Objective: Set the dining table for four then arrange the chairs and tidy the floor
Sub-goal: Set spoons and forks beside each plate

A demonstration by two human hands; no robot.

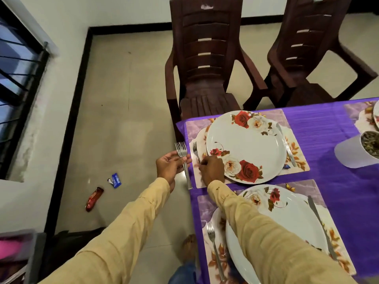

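Beside the far plate, your right hand is pinching a fork onto the placemat, left of the plate. Your left hand is gripping spare forks, probably for the remaining places.

I see a barred window at the far left of the view, set in a white wall. A black skirting strip runs below and to the right of the window. A pink object sits well below the window, too blurred to identify.
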